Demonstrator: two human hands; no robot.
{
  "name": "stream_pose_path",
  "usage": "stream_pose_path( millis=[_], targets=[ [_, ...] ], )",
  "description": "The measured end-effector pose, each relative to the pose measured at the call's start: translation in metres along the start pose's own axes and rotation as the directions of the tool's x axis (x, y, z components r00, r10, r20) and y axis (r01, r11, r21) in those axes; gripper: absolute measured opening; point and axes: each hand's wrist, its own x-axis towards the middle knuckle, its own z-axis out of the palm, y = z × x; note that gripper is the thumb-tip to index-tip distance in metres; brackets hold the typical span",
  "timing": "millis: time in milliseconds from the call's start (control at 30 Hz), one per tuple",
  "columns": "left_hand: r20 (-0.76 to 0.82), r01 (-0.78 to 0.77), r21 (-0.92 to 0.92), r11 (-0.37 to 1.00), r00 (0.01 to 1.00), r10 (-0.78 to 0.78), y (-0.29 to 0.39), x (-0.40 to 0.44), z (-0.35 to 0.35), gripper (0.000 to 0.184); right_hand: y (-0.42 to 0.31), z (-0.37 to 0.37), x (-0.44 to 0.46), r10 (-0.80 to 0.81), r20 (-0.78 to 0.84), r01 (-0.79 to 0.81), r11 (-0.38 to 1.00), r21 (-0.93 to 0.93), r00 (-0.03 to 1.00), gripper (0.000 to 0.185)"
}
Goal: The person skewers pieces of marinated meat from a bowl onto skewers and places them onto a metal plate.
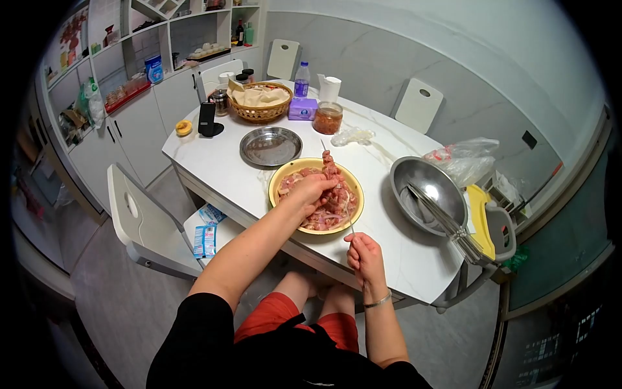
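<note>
My right hand point(365, 256) grips the lower end of a thin metal skewer point(350, 222) just past the near rim of a yellow basin point(272, 207). The skewer slants up and away over the basin, its tip poking out at the far end. Pieces of raw meat point(328, 163) are threaded near that tip. Above the basin, my left hand point(313, 194) is closed, its fingers pinched on meat beside the skewer. More raw cut meat with pale slices, perhaps onion, fills the basin. What lies under my left palm is hidden.
A round metal tray point(271, 148) lies behind the basin. On the right, a steel bowl point(421, 170) carries a bundle of metal skewers point(447, 223). Farther back stand a wicker basket point(260, 115), a jar point(328, 119) and a purple tissue pack point(302, 110).
</note>
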Motion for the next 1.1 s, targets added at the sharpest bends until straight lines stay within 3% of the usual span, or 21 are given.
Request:
stream_pose_path(
  millis=[67, 133, 200, 333, 433, 567, 633, 700, 767, 800, 833, 900, 933, 1100],
  targets=[
    [-0.001, 0.027, 0.057, 0.998, 1.000, -0.027, 0.001, -0.005, 0.003, 0.017, -0.001, -0.001, 0.002, 0.004, -0.012, -0.004, 1.000, -0.031, 1.000, 0.018],
    [0.020, 0.024, -0.013, 1.000, 1.000, -0.024, 0.007, -0.018, 0.015, 0.011, -0.002, -0.002, 0.004, 0.008, -0.022, -0.009, 0.998, -0.064, 1.000, 0.018],
    [0.018, 0.016, 0.023, 1.000, 1.000, -0.016, 0.003, -0.008, 0.006, 0.014, -0.006, 0.000, 0.004, 0.023, -0.040, -0.031, 0.978, -0.206, 0.999, 0.019],
    [-0.015, -0.078, 0.050, 0.996, 0.997, 0.079, 0.004, 0.002, -0.002, 0.020, -0.017, 0.008, -0.002, 0.082, -0.054, -0.089, 0.985, -0.149, 0.995, 0.021],
    [-0.021, -0.064, 0.036, 0.997, 0.998, 0.065, 0.010, -0.003, 0.000, 0.020, -0.017, 0.004, -0.004, 0.079, -0.059, -0.090, 0.971, -0.219, 0.995, 0.023],
    [0.005, -0.154, 0.037, 0.987, 0.988, 0.153, 0.010, -0.010, 0.003, 0.019, -0.015, 0.005, -0.003, -0.029, -0.082, 0.005, 0.962, -0.275, 0.996, 0.021],
    [0.000, -0.054, 0.249, 0.967, 0.998, 0.056, 0.015, -0.014, 0.000, 0.019, -0.014, 0.003, -0.003, -0.072, -0.084, 0.047, 0.962, -0.270, 0.994, 0.020],
    [0.031, -0.101, 0.285, 0.953, 0.995, 0.097, 0.016, -0.013, -0.011, 0.021, -0.014, 0.001, -0.004, -0.114, -0.097, 0.084, 0.960, -0.266, 0.989, 0.018],
    [-0.056, -0.155, 0.587, 0.795, 0.971, 0.231, 0.018, -0.005, -0.024, 0.023, -0.014, -0.005, -0.005, -0.116, -0.088, 0.090, 0.963, -0.254, 0.989, 0.018],
    [-0.120, -0.124, 0.618, 0.776, 0.961, 0.249, 0.021, -0.005, -0.028, 0.031, -0.015, -0.007, -0.005, -0.116, -0.086, 0.092, 0.967, -0.239, 0.990, 0.019],
    [-0.122, -0.126, 0.617, 0.777, 0.960, 0.253, 0.024, -0.002, -0.030, 0.031, -0.015, -0.008, -0.005, -0.116, -0.082, 0.093, 0.966, -0.241, 0.990, 0.019],
    [-0.108, -0.296, 0.590, 0.751, 0.893, 0.437, 0.034, -0.004, -0.027, 0.037, -0.015, -0.010, -0.006, -0.135, -0.062, 0.116, 0.962, -0.245, 0.989, 0.017],
    [-0.142, -0.293, 0.610, 0.736, 0.873, 0.466, 0.038, -0.004, -0.023, 0.039, -0.015, -0.012, -0.006, -0.135, -0.060, 0.116, 0.962, -0.248, 0.989, 0.017],
    [-0.013, -0.271, 0.499, 0.823, 0.947, 0.320, 0.057, 0.011, -0.019, 0.030, -0.014, -0.014, -0.011, -0.075, -0.030, 0.067, 0.977, -0.204, 0.997, 0.017]
  ],
)
